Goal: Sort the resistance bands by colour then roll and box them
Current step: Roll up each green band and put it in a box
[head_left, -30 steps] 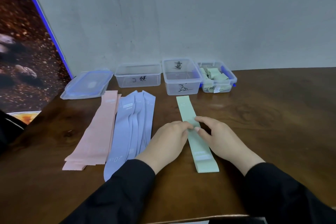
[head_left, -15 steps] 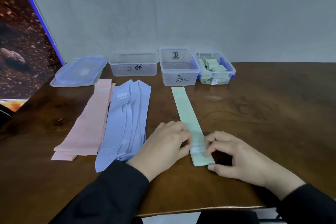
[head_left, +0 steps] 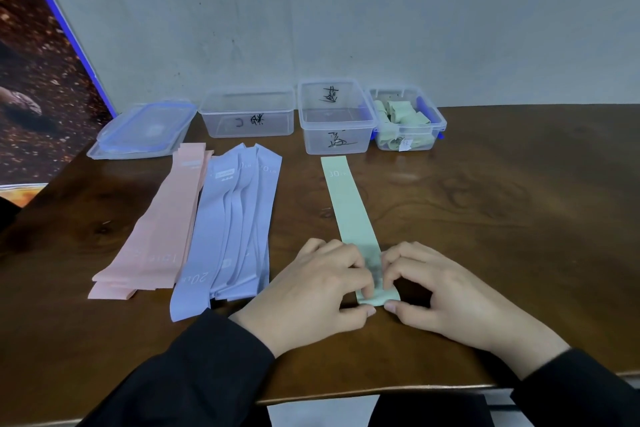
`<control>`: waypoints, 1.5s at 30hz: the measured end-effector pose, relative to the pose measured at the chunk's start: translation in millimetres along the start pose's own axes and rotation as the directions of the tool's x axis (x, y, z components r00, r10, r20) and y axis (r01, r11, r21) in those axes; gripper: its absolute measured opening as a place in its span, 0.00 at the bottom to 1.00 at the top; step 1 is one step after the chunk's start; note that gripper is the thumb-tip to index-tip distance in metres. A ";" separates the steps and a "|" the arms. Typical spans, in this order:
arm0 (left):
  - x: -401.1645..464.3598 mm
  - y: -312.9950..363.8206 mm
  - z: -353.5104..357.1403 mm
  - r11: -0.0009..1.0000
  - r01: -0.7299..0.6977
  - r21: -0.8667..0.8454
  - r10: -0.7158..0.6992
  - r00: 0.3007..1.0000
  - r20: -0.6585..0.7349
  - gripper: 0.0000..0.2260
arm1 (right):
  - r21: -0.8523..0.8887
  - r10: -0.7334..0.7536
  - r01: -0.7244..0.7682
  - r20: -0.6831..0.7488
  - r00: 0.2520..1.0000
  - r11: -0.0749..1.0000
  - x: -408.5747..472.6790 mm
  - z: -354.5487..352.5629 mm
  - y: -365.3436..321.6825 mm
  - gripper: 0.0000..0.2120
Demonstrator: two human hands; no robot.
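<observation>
The near end of the green resistance band (head_left: 350,208) is pinched by both hands (head_left: 311,291) (head_left: 446,291); a loose, crooked roll could result if uneven pressure is applied.

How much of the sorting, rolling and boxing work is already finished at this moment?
Done: sorting looks finished, with a pink pile, a blue pile and rolled green bands in the right box. In hand: the left hand and right hand pinch the near end of the last flat green band, starting its roll. Left: all pink and blue bands; the middle box and left box hold no bands.
</observation>
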State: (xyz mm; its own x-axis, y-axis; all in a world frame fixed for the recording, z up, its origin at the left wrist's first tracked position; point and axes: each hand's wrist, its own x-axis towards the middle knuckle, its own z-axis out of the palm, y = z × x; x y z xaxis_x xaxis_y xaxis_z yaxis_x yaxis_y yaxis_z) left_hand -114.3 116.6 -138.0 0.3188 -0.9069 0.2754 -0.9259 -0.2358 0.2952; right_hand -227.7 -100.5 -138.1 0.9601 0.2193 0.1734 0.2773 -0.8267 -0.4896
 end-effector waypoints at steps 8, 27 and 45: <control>0.4 1.9 -0.3 1.000 -0.003 0.010 0.003 1.000 -0.001 0.07 | 0.056 -0.022 0.023 -0.024 0.999 0.998 1.1 1.4 5.4 0.06; 1.9 -2.1 3.6 0.997 0.063 0.048 -0.061 0.997 -0.044 0.10 | 0.016 -0.057 0.058 -0.056 0.997 0.998 9.3 4.6 14.0 0.06; 6.5 -3.4 5.9 0.981 0.191 0.017 -0.188 0.975 -0.116 0.08 | -0.055 -0.018 0.010 -0.134 0.991 0.998 12.8 7.1 11.5 0.12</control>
State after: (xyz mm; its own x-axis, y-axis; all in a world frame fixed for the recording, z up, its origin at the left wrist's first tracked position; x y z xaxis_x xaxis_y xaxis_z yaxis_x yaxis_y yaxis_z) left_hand -110.3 109.4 -142.6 0.5083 -0.7999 0.3191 -0.8512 -0.4104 0.3271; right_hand -212.0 -103.5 -147.6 0.9417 0.1627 0.2946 0.2849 -0.8514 -0.4404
